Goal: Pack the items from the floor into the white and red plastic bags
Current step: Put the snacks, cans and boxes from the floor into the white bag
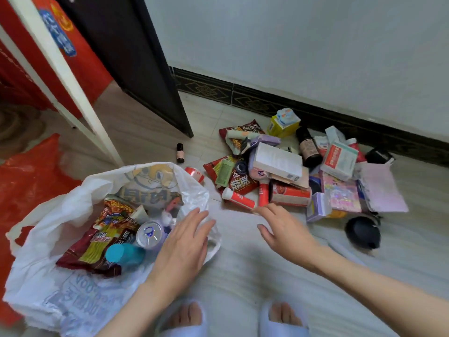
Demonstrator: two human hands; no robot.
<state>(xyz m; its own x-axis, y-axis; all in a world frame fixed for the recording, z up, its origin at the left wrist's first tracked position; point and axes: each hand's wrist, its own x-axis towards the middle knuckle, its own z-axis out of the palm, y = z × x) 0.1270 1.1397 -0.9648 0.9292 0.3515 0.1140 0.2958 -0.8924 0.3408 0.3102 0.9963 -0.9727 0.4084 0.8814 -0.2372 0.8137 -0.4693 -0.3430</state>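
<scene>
A white plastic bag [60, 210] lies open on the floor at the lower left. Inside it I see a red snack packet [104, 229], a teal-capped bottle [125, 254] and a clear round lid [150, 234]. My left hand [184, 244] rests flat on the bag's right rim, fingers straight. My right hand [281, 229] hovers open and empty above the floor, its fingertips close to a red and white tube [239, 198]. A pile of boxes, packets and bottles [303, 171] lies beyond it. A red plastic bag [29, 171] lies at the far left.
A small dark bottle [180, 153] stands alone near the dark door [136, 57]. A black round object [363, 232] lies right of my right hand. A white frame leg [80, 100] slants above the bags. My slippered feet [233, 317] are at the bottom edge. The wall's dark skirting [315, 110] runs behind the pile.
</scene>
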